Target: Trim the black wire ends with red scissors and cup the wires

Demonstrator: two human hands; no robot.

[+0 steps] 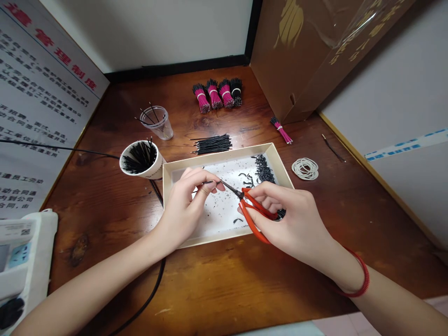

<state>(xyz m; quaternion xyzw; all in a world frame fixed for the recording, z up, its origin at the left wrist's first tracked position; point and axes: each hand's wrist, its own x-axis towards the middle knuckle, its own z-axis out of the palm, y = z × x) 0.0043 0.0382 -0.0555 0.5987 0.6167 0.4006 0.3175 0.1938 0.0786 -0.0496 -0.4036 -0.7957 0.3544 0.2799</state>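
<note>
Over the shallow cardboard tray (280,163), my left hand (191,198) pinches a thin black wire (207,182) between thumb and fingers. My right hand (285,207) is closed round the red handles of a pair of scissors (248,205). The scissor tips meet the wire's end close to my left fingertips; whether the blades are parted is too small to tell. Black offcuts (264,169) are heaped at the tray's right end, with small bits scattered over its white bottom. Behind the tray lies a pile of black wires (212,144).
A paper cup (159,169) full of black wires and a clear plastic cup (167,128) stand left. Several banded wire bundles (214,95) lie at the back. Rubber bands (305,169), a small pink bundle (281,129) and a loose wire (333,148) lie right, near a brown box (297,60).
</note>
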